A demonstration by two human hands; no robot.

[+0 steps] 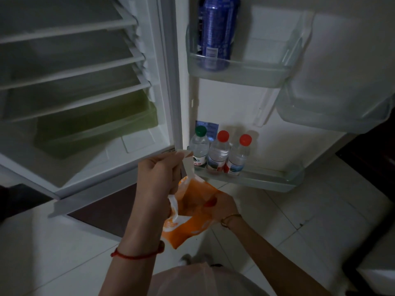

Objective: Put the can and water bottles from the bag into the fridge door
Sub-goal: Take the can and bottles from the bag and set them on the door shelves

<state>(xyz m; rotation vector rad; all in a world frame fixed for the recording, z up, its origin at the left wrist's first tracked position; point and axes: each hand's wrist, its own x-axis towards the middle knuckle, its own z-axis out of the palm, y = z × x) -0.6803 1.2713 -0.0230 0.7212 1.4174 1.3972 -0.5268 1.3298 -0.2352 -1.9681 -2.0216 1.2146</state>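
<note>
My left hand (158, 176) is shut on the white handle of an orange plastic bag (188, 223) and holds it up in front of the open fridge. My right hand (226, 207) reaches into the bag from the right, its fingers hidden by the plastic. A red spot shows through the bag beside them. On the upper door shelf (245, 75) stands a blue can (215, 33). The lower door shelf (269, 180) holds three water bottles in a row: one with a green cap (199, 146) and two with red caps (220, 150) (239, 154).
The fridge body at the left has several bare glass shelves and a green drawer (96, 124) at the bottom. A clear door bin (333, 107) juts out at the right. Pale floor tiles lie below, with a dark mat (106, 210) under the fridge front.
</note>
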